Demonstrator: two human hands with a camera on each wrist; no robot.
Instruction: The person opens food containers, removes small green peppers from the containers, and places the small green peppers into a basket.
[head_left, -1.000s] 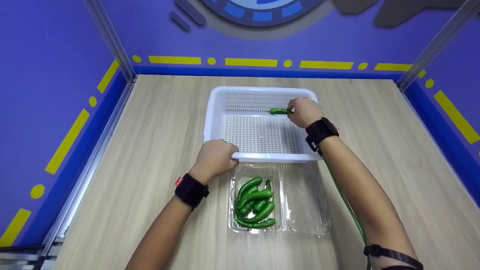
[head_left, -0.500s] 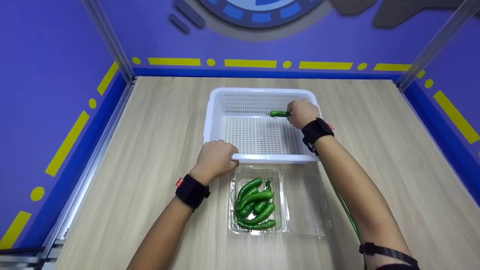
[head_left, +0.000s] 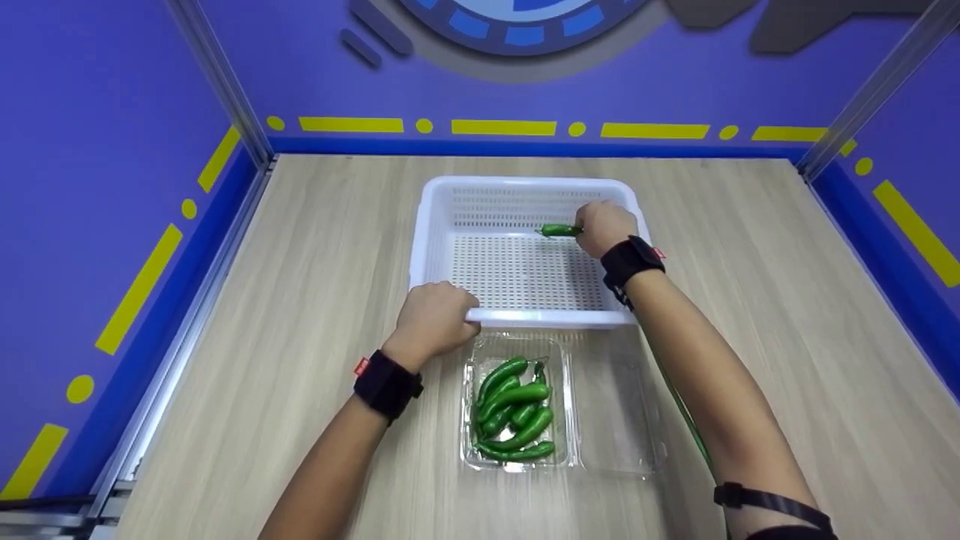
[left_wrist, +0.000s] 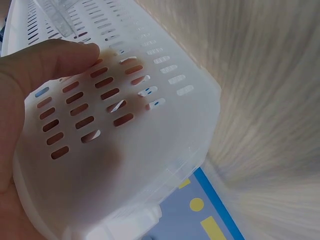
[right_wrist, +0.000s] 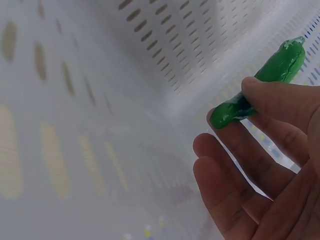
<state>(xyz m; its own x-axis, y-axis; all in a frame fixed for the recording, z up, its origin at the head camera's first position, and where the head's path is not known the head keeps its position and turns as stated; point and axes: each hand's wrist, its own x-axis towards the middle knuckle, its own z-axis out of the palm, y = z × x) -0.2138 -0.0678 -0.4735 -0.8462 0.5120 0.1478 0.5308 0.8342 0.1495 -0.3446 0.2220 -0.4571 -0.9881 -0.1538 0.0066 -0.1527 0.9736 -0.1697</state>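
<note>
In the head view my right hand (head_left: 606,228) is inside the white basket (head_left: 540,316), over its far right part. It pinches a green chili pepper (right_wrist: 280,65) between thumb and fingertips, the stem end pointing left. My left hand (head_left: 435,319) grips the basket's near left corner at the rim; in the left wrist view its thumb (left_wrist: 65,57) presses against the slotted outer wall, and the fingers show dimly through the plastic. Several more green peppers (head_left: 514,395) lie in a clear plastic clamshell box (head_left: 564,450) in front of the basket.
The clamshell's clear lid (head_left: 619,420) lies folded open to the right. A pale wooden table (head_left: 315,247) carries everything, with blue-purple panels (head_left: 510,97) standing at its back and sides. A green cable (head_left: 679,397) runs along the right forearm.
Over the last second my right hand and its pepper have come slightly down and nearer in the basket. My left hand keeps its grip, and the peppers in the box have not moved.
</note>
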